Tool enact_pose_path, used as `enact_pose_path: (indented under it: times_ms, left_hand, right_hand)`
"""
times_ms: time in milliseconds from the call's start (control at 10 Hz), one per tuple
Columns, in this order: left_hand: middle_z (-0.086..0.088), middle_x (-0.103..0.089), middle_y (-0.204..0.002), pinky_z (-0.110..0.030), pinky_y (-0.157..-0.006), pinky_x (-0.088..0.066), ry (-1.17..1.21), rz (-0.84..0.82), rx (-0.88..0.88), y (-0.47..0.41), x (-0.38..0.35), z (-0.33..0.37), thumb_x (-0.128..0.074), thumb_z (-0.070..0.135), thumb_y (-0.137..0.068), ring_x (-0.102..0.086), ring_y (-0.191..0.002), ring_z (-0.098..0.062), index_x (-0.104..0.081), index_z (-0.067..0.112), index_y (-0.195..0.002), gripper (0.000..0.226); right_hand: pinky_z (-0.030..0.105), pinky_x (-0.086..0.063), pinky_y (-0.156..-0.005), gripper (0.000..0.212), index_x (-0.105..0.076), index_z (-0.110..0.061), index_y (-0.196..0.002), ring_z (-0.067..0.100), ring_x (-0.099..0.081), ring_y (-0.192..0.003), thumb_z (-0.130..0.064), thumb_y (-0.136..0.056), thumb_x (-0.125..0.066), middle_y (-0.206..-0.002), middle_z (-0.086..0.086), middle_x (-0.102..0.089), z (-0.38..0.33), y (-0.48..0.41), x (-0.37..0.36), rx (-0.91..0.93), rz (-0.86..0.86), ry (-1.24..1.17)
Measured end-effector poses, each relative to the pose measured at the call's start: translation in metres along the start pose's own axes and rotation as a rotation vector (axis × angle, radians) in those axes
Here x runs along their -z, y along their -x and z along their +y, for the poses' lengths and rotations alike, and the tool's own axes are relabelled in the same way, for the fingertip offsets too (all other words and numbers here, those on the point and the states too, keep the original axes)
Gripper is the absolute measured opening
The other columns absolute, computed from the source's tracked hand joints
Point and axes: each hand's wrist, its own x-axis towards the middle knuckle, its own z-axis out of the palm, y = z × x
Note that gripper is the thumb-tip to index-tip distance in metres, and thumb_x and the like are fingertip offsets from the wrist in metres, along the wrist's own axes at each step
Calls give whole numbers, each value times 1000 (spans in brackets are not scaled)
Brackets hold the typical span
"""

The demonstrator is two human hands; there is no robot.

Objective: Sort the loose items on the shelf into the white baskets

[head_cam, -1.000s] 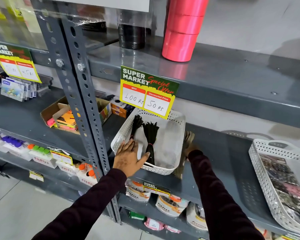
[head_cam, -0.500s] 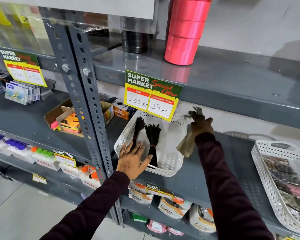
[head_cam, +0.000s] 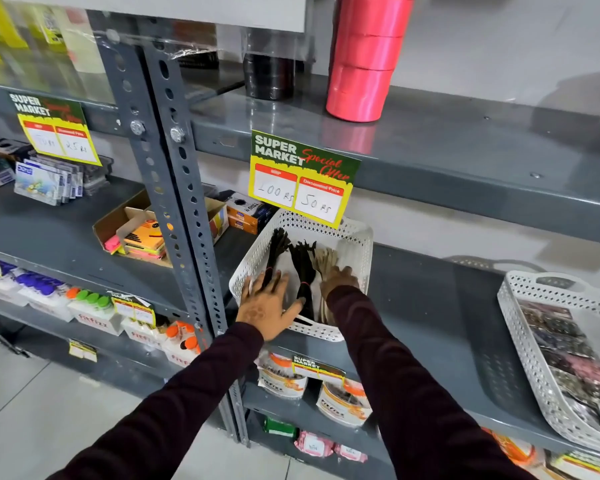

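I see grey metal shelving held by a perforated upright post with bolts near the top. The shelf boards are glossy and catch soft reflections of overhead light. Behind the shelves runs a plain pale wall. Down at the lower left, the floor is laid with light grey tiles, with thin joint lines between them. A yellow-and-green price sign hangs from a shelf edge.

Left basket: on the middle shelf, below the price card.
Bundles: side by side inside it.
Right basket: same shelf, well apart.
Tape rolls: stacked on the shelf above.
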Motion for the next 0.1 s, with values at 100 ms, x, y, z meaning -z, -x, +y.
enact_pose_path:
  times_ms: [100]
  left_hand:
    - [-12, -40, -144, -46, -109, -23, 8, -3, -31, -2, 3, 6, -32, 62, -87, -30, -133, -31, -30, 14, -140, 71]
  right_hand:
    - [36, -37, -109, 46, -35, -5, -142, 37, -43, -131, -19, -99, -43, -144, 21, -39, 4, 11, 23, 97, -26, -37]
